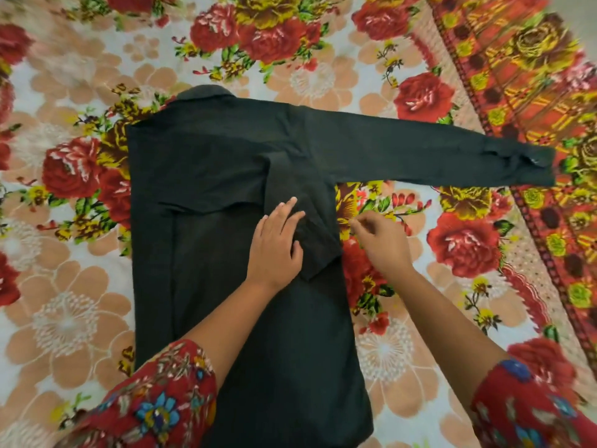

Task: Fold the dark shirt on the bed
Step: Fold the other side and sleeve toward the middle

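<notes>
dark shirt (210, 163) flat on bed (64, 286), collar (206, 93) at 12, one sleeve (436, 156) out twd 3 o'clock. left hand (274, 244) pressed flat on folded sleeve (310, 202); right hand (381, 244) loosely curled, empty, just beside shirt edge.

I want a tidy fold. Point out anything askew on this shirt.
One sleeve of the dark shirt sticks straight out over the bedspread, unfolded; the other sleeve lies slanted across the back, under the left hand. Nothing looks damaged.

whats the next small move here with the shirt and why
Probably the right hand should reach for the outstretched sleeve and fold it across the dark shirt: the other sleeve already lies folded in under the flat left hand.
</notes>
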